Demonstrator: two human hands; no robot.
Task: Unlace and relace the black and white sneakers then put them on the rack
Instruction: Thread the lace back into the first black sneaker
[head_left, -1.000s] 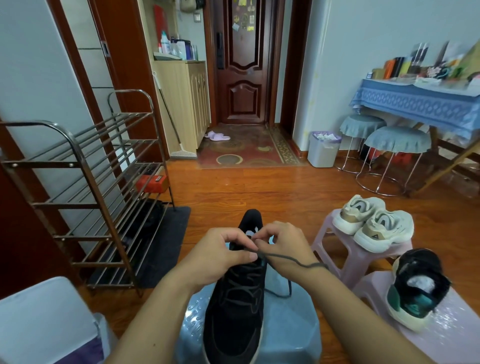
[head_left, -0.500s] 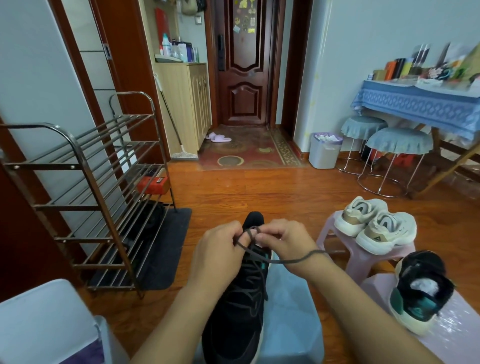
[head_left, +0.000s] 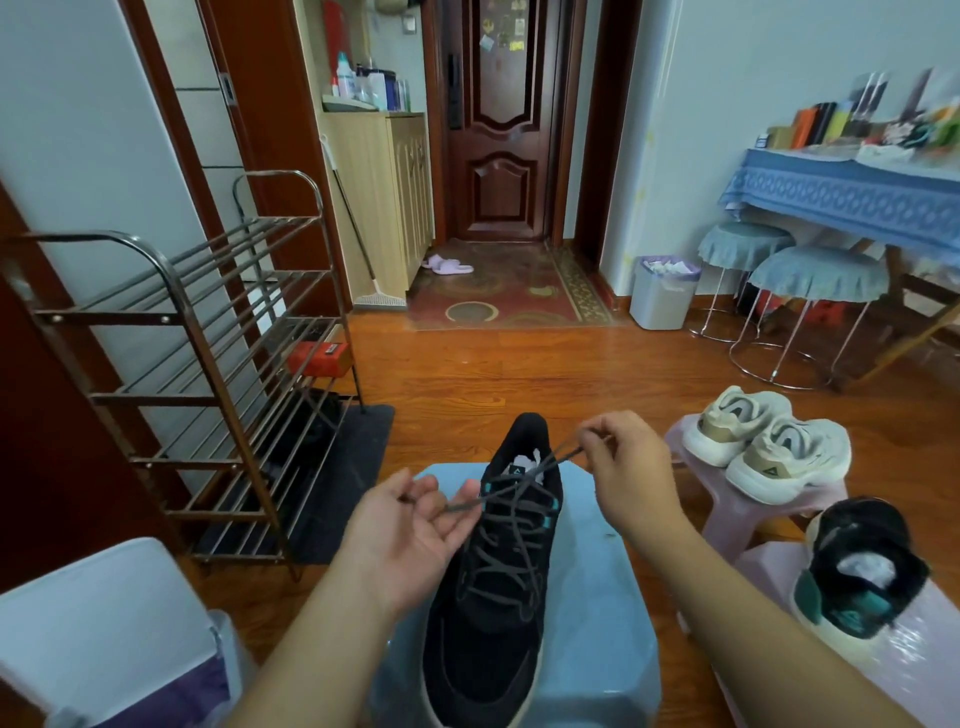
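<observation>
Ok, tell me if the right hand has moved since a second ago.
Yes. The right hand has pulled right, off the black sneaker, toward the pink stool, pinching a lace end.

Head camera looks forward-down (close over hands (head_left: 519, 499)).

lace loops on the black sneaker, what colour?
Teal lace loops; black sneaker, head view.
</observation>
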